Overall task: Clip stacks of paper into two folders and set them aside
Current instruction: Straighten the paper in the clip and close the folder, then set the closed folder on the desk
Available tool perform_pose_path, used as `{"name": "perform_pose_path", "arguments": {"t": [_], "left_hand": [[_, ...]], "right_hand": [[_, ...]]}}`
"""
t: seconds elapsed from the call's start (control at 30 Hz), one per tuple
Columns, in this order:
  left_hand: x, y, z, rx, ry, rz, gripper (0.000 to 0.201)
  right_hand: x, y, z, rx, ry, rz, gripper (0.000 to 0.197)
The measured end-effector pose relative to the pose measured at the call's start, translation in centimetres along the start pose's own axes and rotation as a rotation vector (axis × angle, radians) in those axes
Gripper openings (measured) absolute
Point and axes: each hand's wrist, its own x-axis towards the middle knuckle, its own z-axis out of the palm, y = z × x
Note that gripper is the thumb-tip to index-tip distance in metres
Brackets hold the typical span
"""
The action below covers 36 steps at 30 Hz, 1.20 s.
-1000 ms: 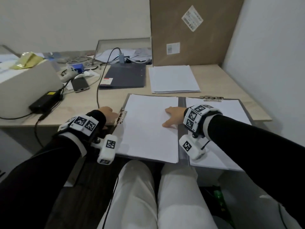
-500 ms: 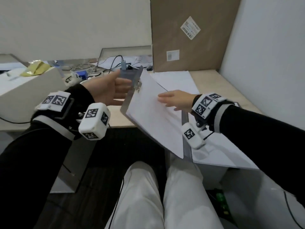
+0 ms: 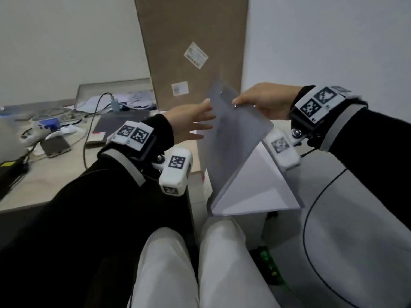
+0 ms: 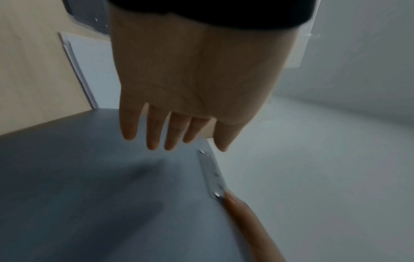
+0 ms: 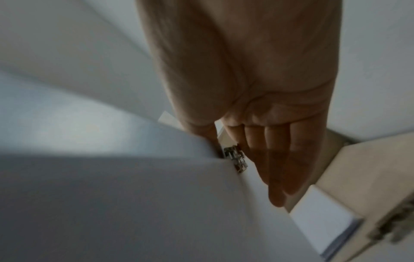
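The folder (image 3: 235,138), flat and open on the desk (image 3: 51,174) a second ago, is now lifted off it and nearly shut, its grey cover folded over the paper (image 3: 255,185). The right hand (image 3: 264,103) has moved from the page to pinch the cover's top edge. The left hand (image 3: 191,123) has left the clip and reaches flat toward the cover.
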Motion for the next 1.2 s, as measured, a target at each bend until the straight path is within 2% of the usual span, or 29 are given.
{"name": "perform_pose_path", "arguments": {"t": [0.07, 0.17, 0.27, 0.33, 0.43, 0.53, 0.6, 0.67, 0.7, 0.77, 0.8, 0.97, 1.03, 1.13, 1.2], "left_hand": [[1.4, -2.2, 0.5, 0.121, 0.078, -0.096, 0.037], [2.8, -6.8, -0.1, 0.286, 0.162, -0.307, 0.050], [3.0, -10.8, 0.1, 0.276, 0.117, -0.445, 0.054], [3.3, -12.4, 0.9, 0.189, 0.028, -0.472, 0.051], [3.7, -13.2, 2.1, 0.017, -0.031, -0.465, 0.037], [3.7, -13.5, 2.7, -0.058, -0.014, -0.453, 0.020], [3.4, -13.5, 2.8, -0.143, -0.025, -0.421, 0.015], [3.1, -13.5, 2.8, -0.236, -0.055, -0.370, 0.009], [2.9, -13.4, 2.8, -0.280, -0.068, -0.334, 0.011], [2.7, -13.0, 2.9, -0.355, -0.088, -0.256, 0.037], [2.7, -12.7, 2.9, -0.378, -0.084, -0.220, 0.043], [4.4, -10.4, 2.8, -0.434, 0.068, -0.084, 0.039], [5.8, -9.6, 2.3, -0.461, 0.091, -0.053, 0.040], [8.2, -8.4, 1.7, -0.486, 0.143, -0.027, 0.033], [10.1, -7.7, 1.5, -0.502, 0.177, -0.024, 0.030]], "right_hand": [[-0.9, 2.2, -1.6, -0.025, 0.043, 0.069, 0.013], [-1.8, 5.9, -3.4, -0.076, 0.101, 0.185, 0.015], [-2.4, 9.5, -4.0, -0.132, 0.159, 0.305, 0.026], [-2.8, 11.8, -3.9, -0.174, 0.183, 0.392, 0.037], [-3.2, 14.5, -2.9, -0.227, 0.187, 0.463, 0.042], [-3.0, 17.1, -1.9, -0.246, 0.176, 0.472, 0.031], [-2.2, 19.2, -1.7, -0.156, 0.172, 0.464, 0.030], [-2.1, 20.1, -1.3, -0.003, 0.228, 0.446, 0.028], [-2.1, 20.1, -1.1, 0.038, 0.260, 0.423, 0.027], [-2.1, 19.6, -0.8, 0.068, 0.340, 0.351, 0.025], [-2.0, 19.3, -0.8, 0.088, 0.381, 0.318, 0.026], [-0.5, 17.3, -2.0, 0.111, 0.474, 0.167, 0.027], [0.4, 15.9, -2.7, 0.041, 0.456, 0.132, 0.024], [1.3, 13.5, -3.4, -0.317, 0.373, 0.111, 0.055], [1.9, 12.1, -3.0, -0.432, 0.281, -0.008, 0.063]]}}
